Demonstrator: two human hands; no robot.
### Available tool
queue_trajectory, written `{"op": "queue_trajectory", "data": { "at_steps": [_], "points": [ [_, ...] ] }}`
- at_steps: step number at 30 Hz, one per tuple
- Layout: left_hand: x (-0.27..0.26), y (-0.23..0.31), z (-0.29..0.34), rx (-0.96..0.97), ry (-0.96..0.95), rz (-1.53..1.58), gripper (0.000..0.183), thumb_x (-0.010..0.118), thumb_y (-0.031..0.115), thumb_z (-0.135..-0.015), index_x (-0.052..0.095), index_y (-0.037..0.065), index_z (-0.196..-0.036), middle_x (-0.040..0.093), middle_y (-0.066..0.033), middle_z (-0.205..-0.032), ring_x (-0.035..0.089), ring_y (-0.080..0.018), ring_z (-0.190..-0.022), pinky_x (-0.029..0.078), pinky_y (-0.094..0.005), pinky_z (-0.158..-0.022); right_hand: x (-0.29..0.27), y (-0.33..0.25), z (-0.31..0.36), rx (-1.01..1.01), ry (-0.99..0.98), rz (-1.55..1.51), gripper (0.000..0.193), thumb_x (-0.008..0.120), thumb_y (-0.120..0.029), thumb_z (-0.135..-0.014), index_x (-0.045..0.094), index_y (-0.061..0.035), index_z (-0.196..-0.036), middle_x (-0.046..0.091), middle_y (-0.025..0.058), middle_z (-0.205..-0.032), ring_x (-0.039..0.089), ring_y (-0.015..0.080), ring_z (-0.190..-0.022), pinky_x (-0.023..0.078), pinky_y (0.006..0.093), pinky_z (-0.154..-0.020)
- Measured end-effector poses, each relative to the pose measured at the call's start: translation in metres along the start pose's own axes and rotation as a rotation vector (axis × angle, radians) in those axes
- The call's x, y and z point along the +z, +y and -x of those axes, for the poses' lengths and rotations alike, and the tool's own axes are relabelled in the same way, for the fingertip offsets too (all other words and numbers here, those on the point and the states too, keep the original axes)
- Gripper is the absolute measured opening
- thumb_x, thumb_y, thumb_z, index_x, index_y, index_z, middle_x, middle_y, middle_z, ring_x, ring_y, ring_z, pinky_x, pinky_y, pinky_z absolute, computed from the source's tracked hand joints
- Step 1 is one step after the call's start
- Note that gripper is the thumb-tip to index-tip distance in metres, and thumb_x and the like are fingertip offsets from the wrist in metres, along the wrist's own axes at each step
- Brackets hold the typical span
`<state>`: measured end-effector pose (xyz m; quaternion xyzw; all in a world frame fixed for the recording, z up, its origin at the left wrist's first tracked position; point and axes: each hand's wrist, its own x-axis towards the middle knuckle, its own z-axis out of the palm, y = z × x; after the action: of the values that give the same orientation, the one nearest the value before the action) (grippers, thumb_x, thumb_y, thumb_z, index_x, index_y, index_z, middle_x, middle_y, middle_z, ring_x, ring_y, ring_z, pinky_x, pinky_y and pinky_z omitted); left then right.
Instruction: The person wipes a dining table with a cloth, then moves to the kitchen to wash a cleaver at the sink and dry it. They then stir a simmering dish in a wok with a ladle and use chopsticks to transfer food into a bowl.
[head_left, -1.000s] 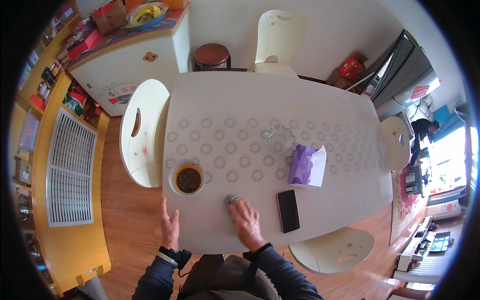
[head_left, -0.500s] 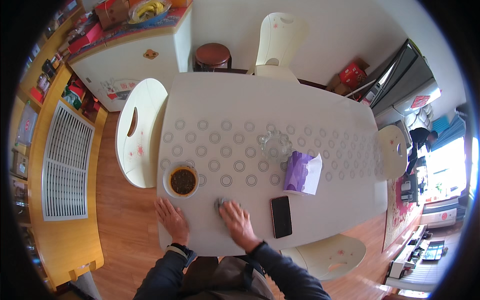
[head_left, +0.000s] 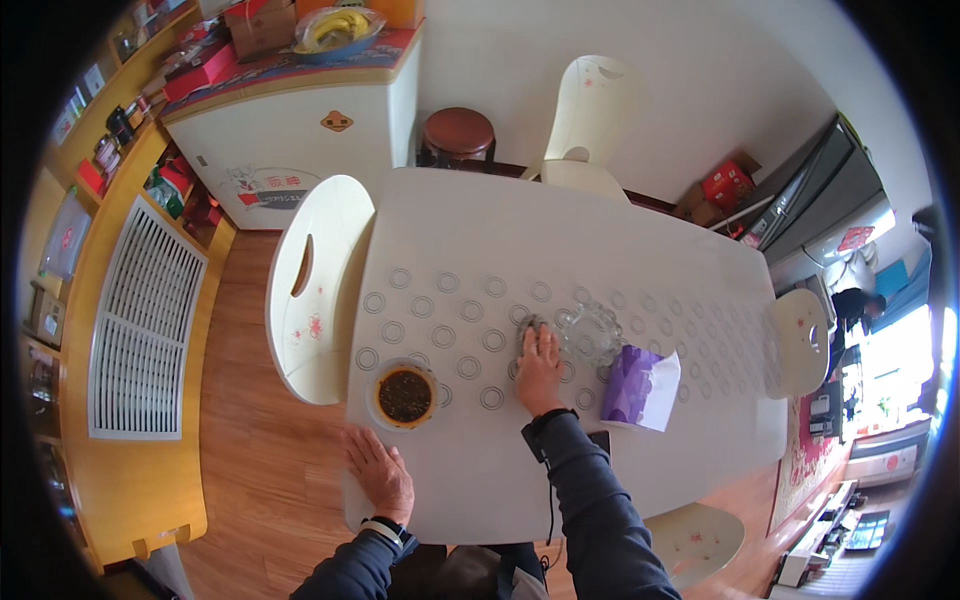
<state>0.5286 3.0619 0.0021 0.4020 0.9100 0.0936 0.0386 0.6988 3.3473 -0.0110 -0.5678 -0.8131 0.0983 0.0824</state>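
- Blue bowl (head_left: 345, 52): on the cabinet (head_left: 295, 115), near the right end of its top; it holds yellow bananas (head_left: 340, 28) in clear plastic.
- Left hand (head_left: 385, 480): palm down at the near left corner of the desk (head_left: 470, 225), tips reaching the left edge; fingers nearly straight, thumb apart, gripping nothing.
- White bowl (head_left: 372, 397): upright by the left edge, just beyond the left hand; dark brown sauce (head_left: 405, 396) with bits in it, orange-stained inner wall.
- Grey wad (head_left: 530, 321): small, bunched, flat on the desk, well in from the near and left edges; whether cloth or scrubber I cannot tell.
- Right hand (head_left: 540, 377): fingers stretched toward the far edge, slightly apart, tips on the grey wad; whether they pinch it or only press, I cannot tell.
- Glass dish (head_left: 590, 335): clear, scalloped rim, just right of the grey wad.
- Phone (head_left: 601, 440): one dark corner shows beside the right sleeve, toward the near edge.
- Tissue box (head_left: 628, 385): purple and white, between the glass dish and the near edge.
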Motion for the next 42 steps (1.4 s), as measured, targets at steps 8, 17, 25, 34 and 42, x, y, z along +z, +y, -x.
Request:
{"op": "queue_trajectory", "data": {
  "at_steps": [8,17,25,34,42],
  "points": [
    [-0.008,0.001,0.0,0.027,-0.037,0.096,0.071,0.059,0.017,-0.103,0.028,-0.01,-0.16,0.021,-0.0353,-0.172,0.018,-0.0526,-0.161,0.016,-0.0628,-0.13,-0.004,-0.002,-0.104,0.208,-0.132,-0.08,0.076,0.063,-0.016,-0.101,0.029,-0.0064,-0.168,0.016,0.0204,-0.177,0.016,0.045,-0.163,0.026,0.0661,-0.123],
    [-0.006,0.0,0.003,-0.005,-0.099,0.172,0.075,0.059,0.013,-0.1,0.024,-0.01,-0.163,0.018,-0.0345,-0.173,0.014,-0.0522,-0.162,0.011,-0.063,-0.13,0.03,-0.066,-0.192,-0.162,-0.013,0.02,0.071,0.06,-0.013,-0.096,0.039,-0.0084,-0.163,0.028,0.0201,-0.172,0.025,0.0471,-0.159,0.034,0.0638,-0.119],
    [-0.002,-0.007,0.004,0.046,-0.026,0.116,0.072,0.054,0.008,-0.099,0.022,-0.008,-0.162,0.018,-0.0337,-0.173,0.018,-0.0531,-0.16,0.013,-0.0639,-0.13,0.045,-0.104,-0.203,-0.569,-0.017,0.01,0.068,0.058,-0.014,-0.097,0.043,-0.0116,-0.163,0.038,0.0137,-0.168,0.04,0.0427,-0.151,0.042,0.0606,-0.114],
    [-0.013,-0.001,0.001,0.002,-0.111,0.089,0.07,0.05,0.009,-0.102,0.02,-0.01,-0.163,0.018,-0.0333,-0.173,0.018,-0.0526,-0.16,0.013,-0.0625,-0.13,-0.024,0.18,-0.261,0.22,-0.046,-0.024,0.077,0.061,-0.019,-0.096,0.031,-0.0065,-0.166,0.026,0.0237,-0.172,0.025,0.0473,-0.159,0.029,0.0648,-0.124],
    [-0.013,-0.002,-0.002,0.011,-0.127,0.093,0.069,0.049,0.009,-0.103,0.02,-0.01,-0.163,0.018,-0.033,-0.173,0.018,-0.0525,-0.16,0.013,-0.0622,-0.13,-0.033,0.169,-0.285,0.455,-0.14,0.089,0.08,0.064,-0.024,-0.095,0.031,-0.0098,-0.166,0.022,0.0251,-0.172,0.017,0.0499,-0.16,0.026,0.0632,-0.127]
  ]
}}
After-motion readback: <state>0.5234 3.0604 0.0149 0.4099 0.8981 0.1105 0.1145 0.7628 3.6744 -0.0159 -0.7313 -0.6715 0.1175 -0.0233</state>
